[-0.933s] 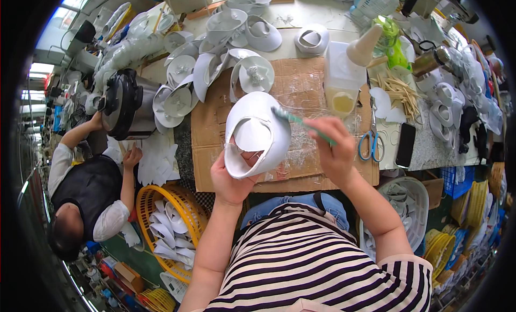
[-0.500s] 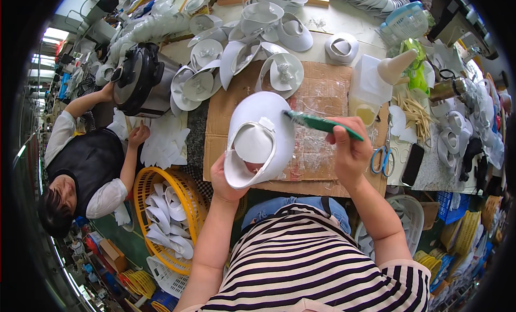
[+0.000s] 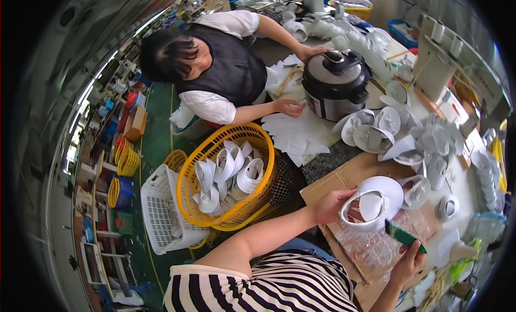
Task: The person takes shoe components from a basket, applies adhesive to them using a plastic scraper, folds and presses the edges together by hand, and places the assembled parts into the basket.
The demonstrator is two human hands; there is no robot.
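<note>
My left hand (image 3: 329,206) grips a white visor-like piece (image 3: 393,189) by its banded side, with the curved opening turned up toward me. A smaller white rounded part shows inside that opening. In my right hand (image 3: 409,262) is a green-handled brush (image 3: 406,238), its dark end touching or very close to the piece's near edge. Both hands are over a cardboard sheet (image 3: 341,175) with a shiny, smeared middle. More white visor-like pieces (image 3: 374,137) lie piled beyond it, some with clear film and silvery bits inside.
A co-worker (image 3: 226,70) on the far left rests one hand on the lid of an electric pressure cooker (image 3: 336,83). Left of me stands a yellow basket (image 3: 189,204) of white pieces, beside a white crate (image 3: 158,226). A translucent bottle (image 3: 442,246) stands at right.
The view has swung left, bringing the co-worker and baskets nearer the middle. My left hand keeps hold of the white piece, and my right hand keeps hold of the brush near its rim.
</note>
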